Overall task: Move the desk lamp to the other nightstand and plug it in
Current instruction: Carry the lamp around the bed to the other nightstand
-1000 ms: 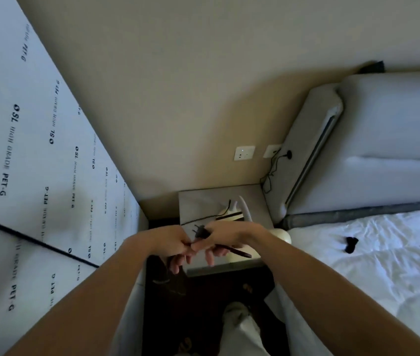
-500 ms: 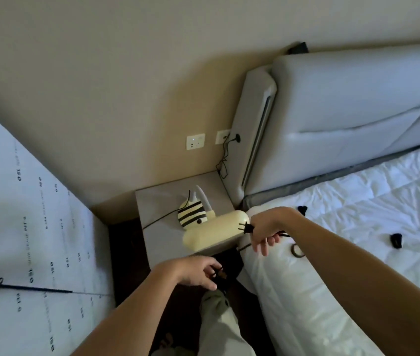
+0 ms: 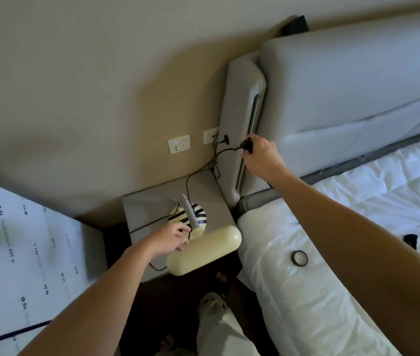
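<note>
So, quick notes from beside the bed:

Lamp: cream desk lamp (image 3: pixel 203 249) sits on the grey nightstand (image 3: pixel 150 204), striped base (image 3: pixel 188 217) toward the back, long head overhanging the front edge. Looks parked on the target stand, so only plugging in is left.

R hand: right hand (image 3: pixel 260 156) is up by the headboard (image 3: pixel 245 119), fingers curled shut round the black plug (image 3: pixel 247 145). Held high & pointed at the wall, prob. to line the prongs up w/ a socket.

Cord: black cord (image 3: pixel 187 186) runs from the plug down across the stand to the lamp; slack, not taut.

L hand: left hand (image 3: pixel 170 240) is low by the lamp neck, thumb & fingers pinched on or right at the cord near the base. Can't tell if it truly grips. Prob. there to feed slack & keep the lamp from being dragged.

Sockets: free outlet (image 3: pixel 179 146) w/ a small light; the second outlet (image 3: pixel 210 136) beside it already has another plug in.

Next, my guess: swing the plug left to the free outlet, near but not touching.

Risk: tugging the cord could tip the overhanging head.
</note>
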`<state>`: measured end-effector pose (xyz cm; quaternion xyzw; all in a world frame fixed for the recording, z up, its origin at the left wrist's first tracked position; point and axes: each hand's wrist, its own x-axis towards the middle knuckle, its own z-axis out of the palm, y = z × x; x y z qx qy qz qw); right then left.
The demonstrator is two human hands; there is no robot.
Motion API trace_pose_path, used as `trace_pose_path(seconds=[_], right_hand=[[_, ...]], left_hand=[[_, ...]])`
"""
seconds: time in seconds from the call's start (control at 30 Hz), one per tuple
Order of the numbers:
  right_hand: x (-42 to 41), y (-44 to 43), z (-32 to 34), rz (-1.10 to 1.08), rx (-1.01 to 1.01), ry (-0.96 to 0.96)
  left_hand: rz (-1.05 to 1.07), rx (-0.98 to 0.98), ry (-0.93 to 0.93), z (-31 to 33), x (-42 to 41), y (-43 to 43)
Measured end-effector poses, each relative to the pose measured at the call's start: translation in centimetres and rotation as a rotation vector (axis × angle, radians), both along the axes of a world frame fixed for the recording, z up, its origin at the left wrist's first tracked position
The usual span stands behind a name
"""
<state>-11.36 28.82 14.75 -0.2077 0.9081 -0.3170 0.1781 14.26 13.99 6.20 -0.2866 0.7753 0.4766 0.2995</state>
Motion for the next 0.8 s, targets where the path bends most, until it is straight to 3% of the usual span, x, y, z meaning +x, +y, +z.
trace_pose_path(seconds=[0.1,0.2,0.33,0.47,0.6,0.8], right_hand=[[-1.2,-3.0,-3.5,0.051,-0.042,-0.241],[-1.3,-5.2,-7.4,0.152,0.128,-0.501],[0.6,-6.9,-11.8,0.390,0.438,-0.657],[4.1,-7.4,-16.0,0.348,0.528,-0.811],[7.7,-8.5,-19.6,0.251,0.496,-0.680],[11.9,-9.4,-23.4,0.030,0.497,-0.344]], left_hand=[[0.044,-0.054,-0.047,-0.4,-1.2,-2.3],[0.079,-0.108,-0.070,-1.3,-1.7,-4.5],[0.140,-0.121,-0.077,-3.0,-1.2,-6.8],[0.148,-0.092,-0.105,-4.8,-0.1,-8.7],[0.193,-0.034,-0.147,-6.7,-0.4,-10.2],[0.003,-0.075,-0.133,-9.6,-2.6,-11.7]])
